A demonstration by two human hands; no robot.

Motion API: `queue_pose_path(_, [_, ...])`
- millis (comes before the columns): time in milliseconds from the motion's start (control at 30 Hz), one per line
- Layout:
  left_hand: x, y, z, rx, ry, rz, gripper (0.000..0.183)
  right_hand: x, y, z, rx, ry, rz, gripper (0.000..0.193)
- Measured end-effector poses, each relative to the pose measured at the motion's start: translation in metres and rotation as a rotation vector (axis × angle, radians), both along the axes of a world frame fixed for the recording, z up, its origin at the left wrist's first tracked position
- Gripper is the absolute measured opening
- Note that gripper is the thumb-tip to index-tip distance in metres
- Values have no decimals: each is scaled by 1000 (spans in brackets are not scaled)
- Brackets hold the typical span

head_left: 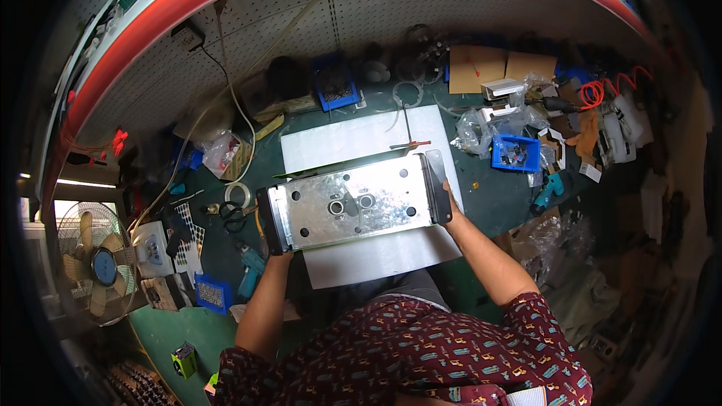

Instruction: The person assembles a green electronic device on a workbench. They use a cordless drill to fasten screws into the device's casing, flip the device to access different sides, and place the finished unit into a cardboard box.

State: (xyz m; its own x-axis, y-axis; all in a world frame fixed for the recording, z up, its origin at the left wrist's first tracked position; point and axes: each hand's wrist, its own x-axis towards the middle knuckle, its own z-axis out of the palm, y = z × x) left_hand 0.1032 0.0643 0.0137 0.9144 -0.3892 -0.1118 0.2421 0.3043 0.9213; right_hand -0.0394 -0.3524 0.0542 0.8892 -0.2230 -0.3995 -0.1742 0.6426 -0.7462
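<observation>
Between my hands is a long metal enclosure (383,212), its bare silvery face turned up, with several round holes and two ringed openings near the middle. Black end pieces close off its two short sides. My left hand (262,234) grips the left black end, most of its fingers hidden behind it. At the opposite end my right hand (451,204) is closed round the right black piece, its fingers partly out of sight. The enclosure is over a white sheet (376,265) on the green bench; whether it rests there or is held up I cannot tell.
Left of the enclosure lie scissors (235,218), a tape roll (238,192) and a teal power screwdriver (251,274). A blue bin (213,295) holds small parts. On the right are another blue bin (516,153), plastic bags and a second teal screwdriver (547,194). A fan (96,263) stands far left.
</observation>
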Motion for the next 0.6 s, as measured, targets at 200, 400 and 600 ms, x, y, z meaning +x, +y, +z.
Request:
queue_pose_path(200, [2, 14, -12, -59, 200, -68, 52, -15, -1, -12, 123, -108, -50, 102])
queue_pose_path(400, [12, 34, -17, 61, 746, -163, 46, -20, 5, 3, 62, 138, -107, 102])
queue_pose_path(600, [-3, 50, -3, 344, 708, -331, 44, -17, 31, 72, 224, 408, -46, 73])
